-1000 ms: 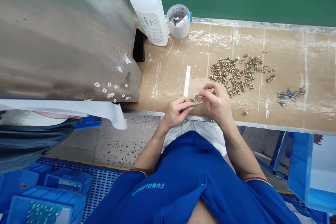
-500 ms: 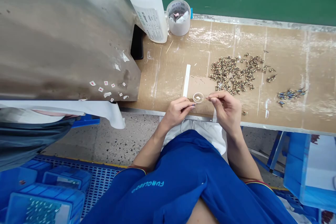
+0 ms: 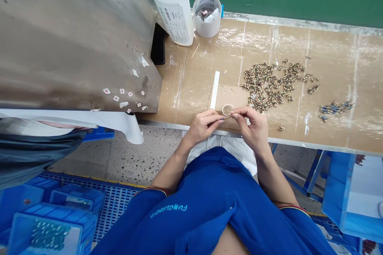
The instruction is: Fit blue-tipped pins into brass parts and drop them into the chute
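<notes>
My left hand (image 3: 206, 124) is closed in a pinch at the front edge of the bench, on a small part with a blue end (image 3: 222, 119); most of it is hidden by the fingers. Just to its right, my right hand (image 3: 253, 125) pinches a thin wooden toothpick (image 3: 229, 116), whose tip reaches the small part. Right behind the fingertips lies a small round clear dish (image 3: 228, 106). Many small brass-coloured parts (image 3: 263, 81) are heaped beyond my right hand. Farther right is a smaller group of blue-ended parts (image 3: 335, 107).
A white strip (image 3: 214, 89) lies left of the dish. At the back stand a white bottle (image 3: 173, 8) and a tape roll (image 3: 207, 28) with scraps inside. A dark phone (image 3: 158, 46) and another toothpick (image 3: 195, 50) lie nearby. A metal panel (image 3: 74, 40) borders the left.
My right hand has moved left, bringing the toothpick from the dish to the small part in my left hand. The left hand stays nearly in place. The view has shifted slightly.
</notes>
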`<state>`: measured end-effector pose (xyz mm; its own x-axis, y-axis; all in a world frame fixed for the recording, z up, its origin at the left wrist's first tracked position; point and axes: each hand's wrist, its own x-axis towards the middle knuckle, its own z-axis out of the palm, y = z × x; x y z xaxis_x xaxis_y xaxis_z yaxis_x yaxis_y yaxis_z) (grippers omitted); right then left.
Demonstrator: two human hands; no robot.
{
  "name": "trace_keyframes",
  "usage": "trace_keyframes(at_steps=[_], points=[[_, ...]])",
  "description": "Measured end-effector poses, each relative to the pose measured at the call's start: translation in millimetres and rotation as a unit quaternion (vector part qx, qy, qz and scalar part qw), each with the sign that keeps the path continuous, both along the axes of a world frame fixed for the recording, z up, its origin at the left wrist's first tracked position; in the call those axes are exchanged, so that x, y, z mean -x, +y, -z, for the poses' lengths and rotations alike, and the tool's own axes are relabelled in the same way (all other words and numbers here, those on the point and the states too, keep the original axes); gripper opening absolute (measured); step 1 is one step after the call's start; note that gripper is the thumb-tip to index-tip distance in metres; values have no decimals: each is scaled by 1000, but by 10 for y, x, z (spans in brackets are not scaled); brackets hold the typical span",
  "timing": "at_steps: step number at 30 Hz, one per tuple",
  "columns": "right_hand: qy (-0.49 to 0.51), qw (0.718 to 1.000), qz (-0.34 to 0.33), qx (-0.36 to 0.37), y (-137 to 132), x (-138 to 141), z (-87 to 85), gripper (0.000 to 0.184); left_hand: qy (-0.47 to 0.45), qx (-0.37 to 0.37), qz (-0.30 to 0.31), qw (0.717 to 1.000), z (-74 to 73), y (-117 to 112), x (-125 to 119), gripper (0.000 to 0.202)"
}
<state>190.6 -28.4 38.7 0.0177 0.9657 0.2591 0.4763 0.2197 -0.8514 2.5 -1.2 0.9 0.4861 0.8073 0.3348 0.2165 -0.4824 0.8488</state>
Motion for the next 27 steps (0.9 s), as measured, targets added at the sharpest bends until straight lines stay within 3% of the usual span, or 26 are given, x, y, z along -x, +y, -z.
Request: trace_keyframes(at_steps=[27], points=[[-15, 999, -30, -9, -5, 37, -56, 15, -22, 4, -3, 1000, 27, -2, 13, 18]])
